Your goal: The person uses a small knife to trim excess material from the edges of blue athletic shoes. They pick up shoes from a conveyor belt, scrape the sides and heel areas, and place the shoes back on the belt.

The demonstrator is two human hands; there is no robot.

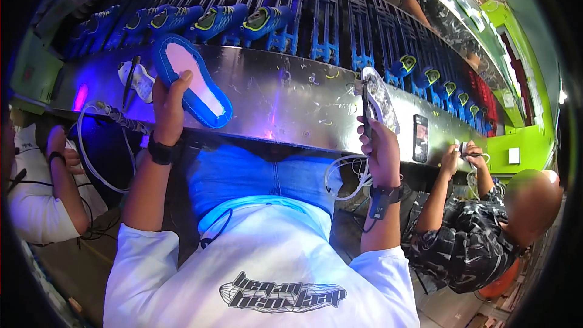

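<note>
My left hand (170, 103) grips a blue shoe piece (212, 114), its thumb on the pale pink sole-shaped middle. A blue rim runs round that middle; whether a full shoe hangs beneath is hidden. In my right hand (382, 152) is a slim dark-handled tool (365, 106), held upright by curled fingers. Its tip lies beside a mottled grey-white sole-shaped piece (382, 100) on the metal bench. The two hands are well apart, both over the bench's near side.
Beyond the metal bench (291, 85), a rack (325, 18) carries several blue shoes (264, 22). A phone (420, 138) lies right of my hand. White tubing (346, 176) loops below the edge. Co-workers sit left (51, 194) and right (467, 237). A pale sole-shaped piece (143, 82) lies at left.
</note>
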